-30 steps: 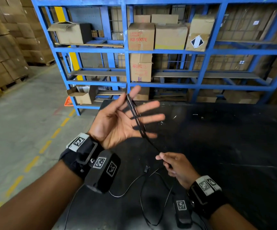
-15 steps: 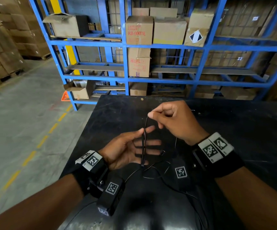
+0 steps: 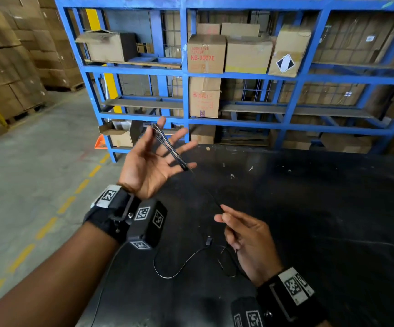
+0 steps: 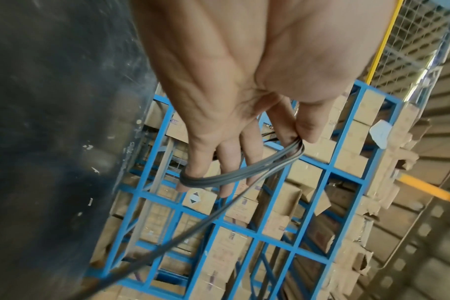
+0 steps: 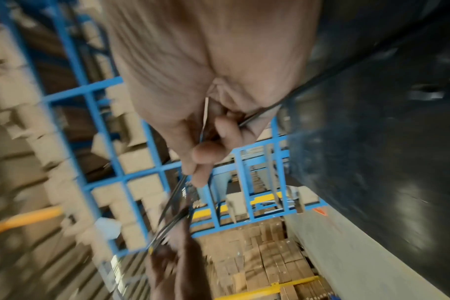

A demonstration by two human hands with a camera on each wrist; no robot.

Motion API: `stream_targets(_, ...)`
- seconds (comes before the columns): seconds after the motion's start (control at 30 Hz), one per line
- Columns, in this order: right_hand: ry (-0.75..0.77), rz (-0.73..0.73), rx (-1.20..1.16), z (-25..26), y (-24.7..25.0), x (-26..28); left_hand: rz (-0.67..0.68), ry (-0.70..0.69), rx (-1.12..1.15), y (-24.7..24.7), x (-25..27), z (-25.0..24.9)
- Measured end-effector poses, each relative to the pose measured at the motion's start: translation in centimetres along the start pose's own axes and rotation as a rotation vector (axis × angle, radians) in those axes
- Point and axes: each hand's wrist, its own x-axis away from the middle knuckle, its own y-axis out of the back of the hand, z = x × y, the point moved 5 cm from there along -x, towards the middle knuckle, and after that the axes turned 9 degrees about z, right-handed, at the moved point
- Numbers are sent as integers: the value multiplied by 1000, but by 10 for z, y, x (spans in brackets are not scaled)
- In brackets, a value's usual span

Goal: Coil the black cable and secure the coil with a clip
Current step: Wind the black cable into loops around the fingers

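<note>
Left hand [image 3: 152, 161]: raised above the desk's [image 3: 309, 220] near-left part, palm toward the camera, fingers spread and straight. Several turns of the black cable [image 3: 171, 149] are looped round it, running from the thumb-and-index side to the little finger; in the left wrist view the loops [image 4: 242, 170] lie flat across the fingers. Long axis of the coil: diagonal, upper left to lower right.

Right hand [image 3: 250, 241]: lower and to the right, over the desk, thumb and forefinger pinching the cable's free run, other fingers curled. Between the two hands the cable stretches taut, along the same diagonal.

Remaining cable: slack loops [image 3: 191, 258] on the desk beneath the right hand, with a small black piece [image 3: 209, 240] on it; whether plug or clip cannot be told.

Blue steel rack [image 3: 184, 74]: behind the desk, shelves holding cardboard boxes [image 3: 206, 54], one marked "KB-9007E". More stacked cartons [image 3: 9, 55] at left.
</note>
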Motion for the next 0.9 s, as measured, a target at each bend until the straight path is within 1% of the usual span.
stream_targets(0.1,-88,-25,-74,-18,13,-4,83,-44,91,-11,1,-10)
stream_targets(0.17,-134,-29,-65,-27,21,-9,198,-26,150,-24,4,-9)
stream_targets(0.27,-162,-38,-8,-28,33,-21,383,86,200,-50,14,5)
stream_targets(0.33,-143,-42,79,-17,36,-34,460,201,206,-62,27,25)
stream_targets(0.4,-89,-56,155,4,37,-50,503,313,199,-68,41,49)
stream_targets(0.43,-57,-65,194,17,35,-57,496,365,174,-67,47,60)
stream_targets(0.5,1,-54,307,49,27,-67,438,460,81,-59,57,82)
stream_targets(0.57,38,2,462,76,12,-71,352,532,5,-48,61,96)
stream_targets(0.67,83,84,675,99,-15,-71,217,605,-116,-31,60,107)
stream_targets(0.77,182,120,855,110,-35,-64,130,608,-210,-23,55,108)
stream_targets(0.83,259,140,918,109,-43,-55,63,579,-247,-20,51,105)
stream_targets(0.9,355,123,963,104,-46,-44,6,527,-258,-15,44,100)
